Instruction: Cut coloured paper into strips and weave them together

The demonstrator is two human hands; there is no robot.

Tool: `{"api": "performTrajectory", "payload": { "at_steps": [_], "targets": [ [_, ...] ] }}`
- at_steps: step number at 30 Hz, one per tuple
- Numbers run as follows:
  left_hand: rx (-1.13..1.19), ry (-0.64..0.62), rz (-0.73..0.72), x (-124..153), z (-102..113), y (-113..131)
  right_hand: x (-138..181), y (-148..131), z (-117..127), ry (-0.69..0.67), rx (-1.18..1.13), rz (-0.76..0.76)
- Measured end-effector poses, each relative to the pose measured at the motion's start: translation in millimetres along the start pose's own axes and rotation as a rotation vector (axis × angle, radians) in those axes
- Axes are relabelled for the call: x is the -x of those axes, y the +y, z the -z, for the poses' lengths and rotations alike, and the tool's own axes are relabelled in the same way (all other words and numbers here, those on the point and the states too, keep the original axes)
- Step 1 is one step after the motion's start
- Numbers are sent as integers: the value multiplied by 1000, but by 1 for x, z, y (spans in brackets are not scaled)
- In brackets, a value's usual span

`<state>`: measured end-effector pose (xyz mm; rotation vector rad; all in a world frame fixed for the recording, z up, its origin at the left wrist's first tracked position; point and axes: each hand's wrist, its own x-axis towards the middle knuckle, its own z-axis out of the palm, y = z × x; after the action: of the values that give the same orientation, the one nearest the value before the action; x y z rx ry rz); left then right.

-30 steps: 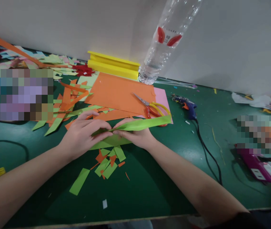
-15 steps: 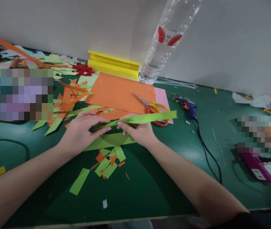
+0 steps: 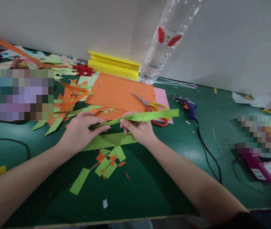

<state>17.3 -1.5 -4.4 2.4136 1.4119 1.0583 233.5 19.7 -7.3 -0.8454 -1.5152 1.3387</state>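
A long green paper strip (image 3: 152,115) stretches between my two hands above the table. My left hand (image 3: 81,128) pinches its left end between thumb and fingers. Farther along, my right hand (image 3: 138,128) grips the strip between thumb and fingertips, and the free end sticks out to the right. Under both hands lies a second green paper strip (image 3: 110,140), partly covered by them. Small green and orange paper scraps (image 3: 108,162) are scattered just in front of it. Scissors (image 3: 158,113) with yellow and red handles rest behind my right hand, partly hidden by the held strip.
Orange paper sheets (image 3: 121,90) lie behind my hands, with cut strips (image 3: 66,101) heaped to their left. A plastic bottle (image 3: 159,57) and a folded yellow piece (image 3: 113,65) stand by the wall. To the right are a blue glue gun (image 3: 189,108) with its cord and a magenta device (image 3: 259,167).
My right hand has slid slightly rightward along the green paper strip, and the strip's free end has shifted a little right and up. My left hand has barely moved.
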Motion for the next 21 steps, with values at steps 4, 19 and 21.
{"api": "performTrajectory", "payload": {
  "at_steps": [4, 19, 21],
  "targets": [
    [16, -12, -91, -2, 1, 0, 1, -5, -1, -7, 45, -68],
    [44, -116, -243, -2, 3, 6, 2, -8, -1, -273, 251, 76],
    [55, -134, -240, -2, 3, 5, 2, -10, 0, -278, 236, 54]
  ]
}}
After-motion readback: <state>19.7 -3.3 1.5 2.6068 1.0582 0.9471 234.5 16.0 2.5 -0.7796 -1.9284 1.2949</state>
